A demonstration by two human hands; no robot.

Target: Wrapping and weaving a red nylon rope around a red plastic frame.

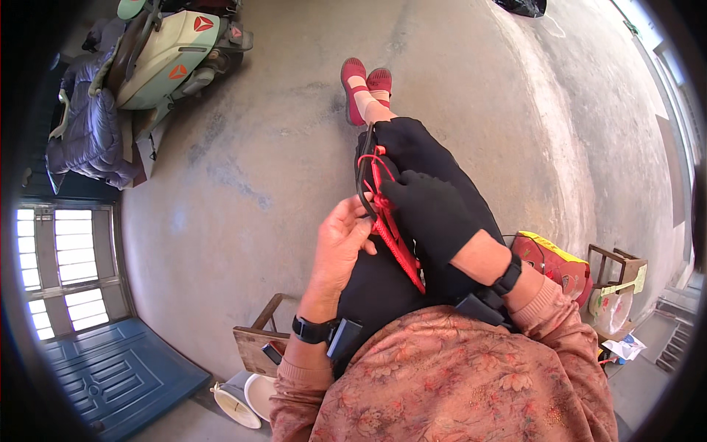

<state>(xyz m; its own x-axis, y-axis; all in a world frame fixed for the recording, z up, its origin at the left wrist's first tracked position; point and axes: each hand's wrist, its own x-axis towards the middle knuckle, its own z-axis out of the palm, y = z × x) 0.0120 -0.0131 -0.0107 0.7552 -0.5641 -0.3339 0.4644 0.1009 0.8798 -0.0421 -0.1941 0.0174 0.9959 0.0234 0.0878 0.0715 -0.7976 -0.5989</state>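
Observation:
Over my lap lies a length of braided red cord work [398,252], with looser red strands at its far end. A thin dark curved rod [361,166] runs along the left of the strands. My left hand [340,239], bare, pinches the red cord work near its middle, thumb and fingers closed. In a black glove, my right hand [433,214] is closed with its fingertips at the red strands just right of the rod. The glove hides part of the cord, and how the rod and cord join is too small to make out.
Wooden stools stand beside me, left [258,346] and right [617,276]. A red bag [552,269] rests to my right. White basins [259,394] sit at the lower left. A scooter [169,62] with a quilted purple cover [92,121] is parked far left, above a blue door [121,379].

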